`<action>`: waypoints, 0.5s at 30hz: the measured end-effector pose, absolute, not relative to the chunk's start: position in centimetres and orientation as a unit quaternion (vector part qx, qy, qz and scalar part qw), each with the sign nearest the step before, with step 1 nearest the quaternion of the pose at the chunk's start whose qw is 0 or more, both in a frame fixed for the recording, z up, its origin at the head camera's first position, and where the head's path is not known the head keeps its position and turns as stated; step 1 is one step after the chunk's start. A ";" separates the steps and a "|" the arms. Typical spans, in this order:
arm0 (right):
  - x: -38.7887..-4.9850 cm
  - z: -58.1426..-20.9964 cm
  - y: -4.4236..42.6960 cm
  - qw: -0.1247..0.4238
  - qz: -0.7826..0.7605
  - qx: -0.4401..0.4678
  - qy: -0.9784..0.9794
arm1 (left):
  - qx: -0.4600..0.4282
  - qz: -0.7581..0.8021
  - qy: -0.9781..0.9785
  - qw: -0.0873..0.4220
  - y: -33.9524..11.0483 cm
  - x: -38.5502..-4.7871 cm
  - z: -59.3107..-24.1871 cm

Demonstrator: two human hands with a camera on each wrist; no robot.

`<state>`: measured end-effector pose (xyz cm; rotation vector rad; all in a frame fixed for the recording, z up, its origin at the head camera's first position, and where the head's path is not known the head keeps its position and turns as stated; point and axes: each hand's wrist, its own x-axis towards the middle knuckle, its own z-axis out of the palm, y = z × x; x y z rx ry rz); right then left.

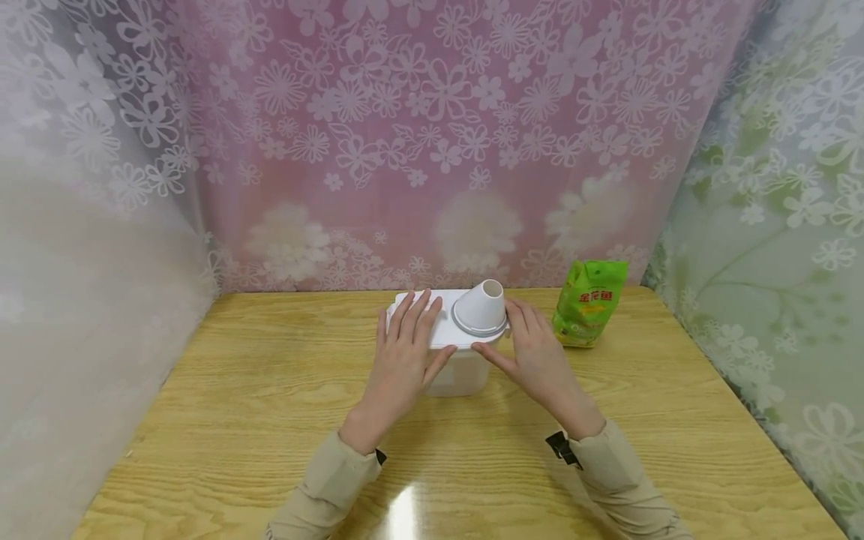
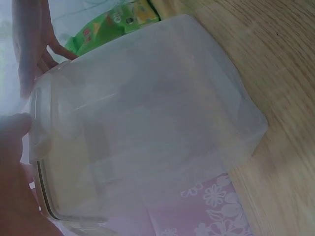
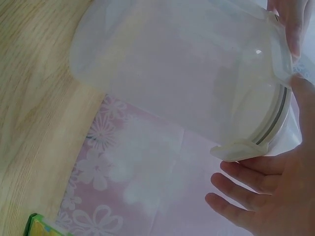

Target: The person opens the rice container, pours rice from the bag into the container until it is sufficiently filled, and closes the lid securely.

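Note:
A translucent container point(image 1: 457, 376) with a white lid point(image 1: 445, 334) stands upright on the table, a white cone-shaped spout point(image 1: 481, 306) on the lid's right part. My left hand point(image 1: 403, 356) lies over the lid's left part, fingers spread and fairly straight, thumb at the front edge. At the right end is my right hand point(image 1: 540, 364), its thumb at the front edge and its fingers beside the spout. The right wrist view shows fingers of the right hand point(image 3: 278, 189) extended, one touching a side latch point(image 3: 238, 150) of the container point(image 3: 172, 64).
A green packet point(image 1: 589, 304) stands at the back right of the wooden table point(image 1: 270, 420), right of the container. Behind the table hangs a pink flowered curtain point(image 1: 405, 150), with pale patterned cloth on both sides.

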<state>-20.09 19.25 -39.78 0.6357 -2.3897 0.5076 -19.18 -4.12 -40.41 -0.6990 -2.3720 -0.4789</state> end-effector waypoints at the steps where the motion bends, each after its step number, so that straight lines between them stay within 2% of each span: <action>1: -20.1 -39.8 19.3 0.299 0.193 0.240 -0.903 | -0.265 -0.181 -0.896 0.306 -4.1 -19.2 -40.4; 15: -20.1 -39.0 22.3 0.187 0.260 0.240 -0.916 | -0.265 -0.205 -0.892 0.305 -4.1 -19.2 -40.4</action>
